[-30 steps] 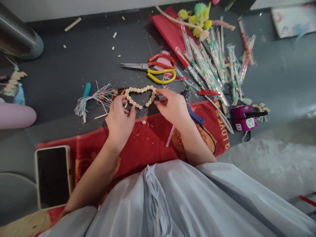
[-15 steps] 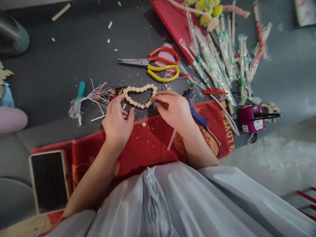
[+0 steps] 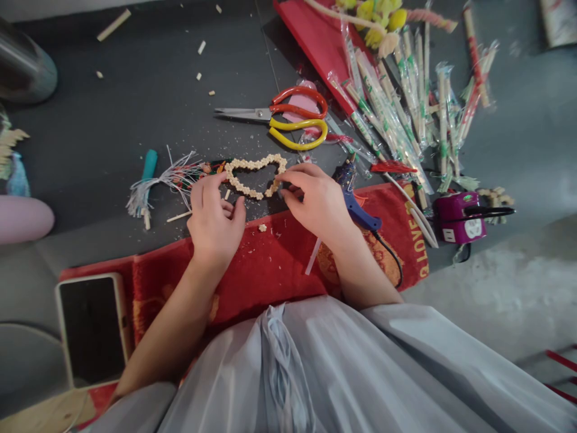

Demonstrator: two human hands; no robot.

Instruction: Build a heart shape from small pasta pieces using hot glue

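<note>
Cream heart outline (image 3: pixel 253 163): on the dark table (image 3: pixel 148 78), its lower gap narrower than a second ago, so nearly closed.
Left hand (image 3: pixel 214 222): fingers loosely spread, forefinger at the heart's left edge.
Right hand (image 3: pixel 318 201): fingertips at its right edge; cannot tell if pinching.

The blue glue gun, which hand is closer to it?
Right. The right hand is just beside the glue gun; the left hand is farther left, by the left side of the heart-shaped ring.
</note>
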